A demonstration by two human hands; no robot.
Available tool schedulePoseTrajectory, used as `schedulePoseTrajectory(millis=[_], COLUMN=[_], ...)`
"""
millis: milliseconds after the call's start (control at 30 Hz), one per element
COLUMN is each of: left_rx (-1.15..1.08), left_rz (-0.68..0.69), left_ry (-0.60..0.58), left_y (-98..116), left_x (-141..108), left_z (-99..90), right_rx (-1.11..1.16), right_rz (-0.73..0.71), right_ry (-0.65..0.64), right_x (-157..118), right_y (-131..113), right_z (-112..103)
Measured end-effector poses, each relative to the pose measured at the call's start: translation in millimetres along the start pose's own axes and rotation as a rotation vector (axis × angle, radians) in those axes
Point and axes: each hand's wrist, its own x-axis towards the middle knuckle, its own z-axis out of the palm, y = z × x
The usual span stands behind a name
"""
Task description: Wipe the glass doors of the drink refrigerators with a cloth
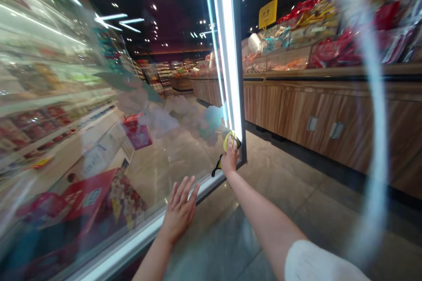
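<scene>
A yellow-and-black tool (227,141) is clasped in the closed grip of the right hand (231,156), at the lower corner of a glass door (241,114), beside a bright light strip (230,52). The left hand (180,210) is held open, fingers spread, near the bottom frame (132,238); whether it is touched cannot be told.

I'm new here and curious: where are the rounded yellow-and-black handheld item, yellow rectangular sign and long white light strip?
Rounded yellow-and-black handheld item (226,142): head view, yellow left edge.
Yellow rectangular sign (267,14): head view, face centre.
Long white light strip (229,50): head view, middle section.
</scene>
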Motion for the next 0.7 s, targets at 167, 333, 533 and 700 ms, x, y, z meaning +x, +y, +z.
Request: schedulePoseTrajectory(millis=[167,333,533,700], left_rx=[-0.009,0.005,0.003,0.01], left_rz=[0.024,-0.009,-0.061,-0.086], left_ry=[0.015,0.042,0.03,0.07], left_y=[0,-6,-15,-22], left_x=[-3,-6,-14,-17], left_z=[-3.5,-14.8,-26.3,-34.3], right_rx=[-0.016,0.008,0.141,0.137], right_rz=[0.103,-0.364,-0.817,-0.356], right_ry=[0.037,-0.072,-0.355,0.027], right_x=[-22,-41,-68,24], right_y=[-42,-79,-2,-30], right_z=[15,6,-19,-27])
